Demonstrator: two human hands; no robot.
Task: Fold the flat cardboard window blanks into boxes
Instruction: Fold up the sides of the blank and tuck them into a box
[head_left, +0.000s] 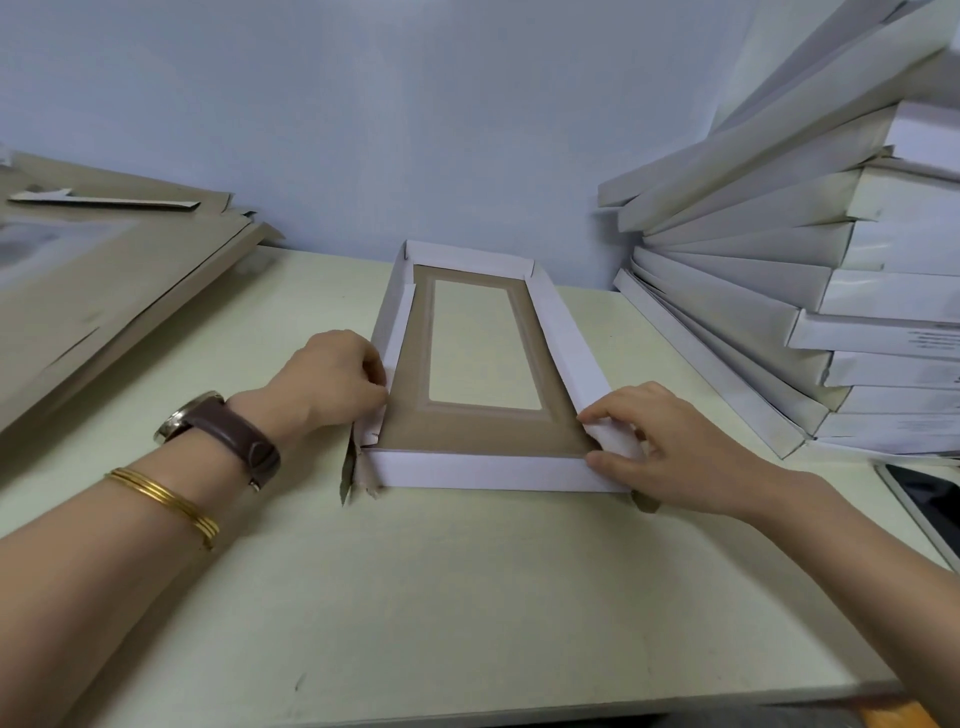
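The left hand (337, 379) pinches the left wall of the box (483, 470) toward its near end, fingers curled on the flap. The right hand (675, 447) pinches the near right corner. The half-folded box lies on the tabletop (467, 597), windowed base down. Blanks (104, 270) lie far left, and finished boxes (779, 260) are stacked on the right.

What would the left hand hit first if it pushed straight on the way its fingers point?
The left hand points right and pinches the box's left wall; pushing on, it would likely fold that wall inward over the brown window panel, well before the right wall.
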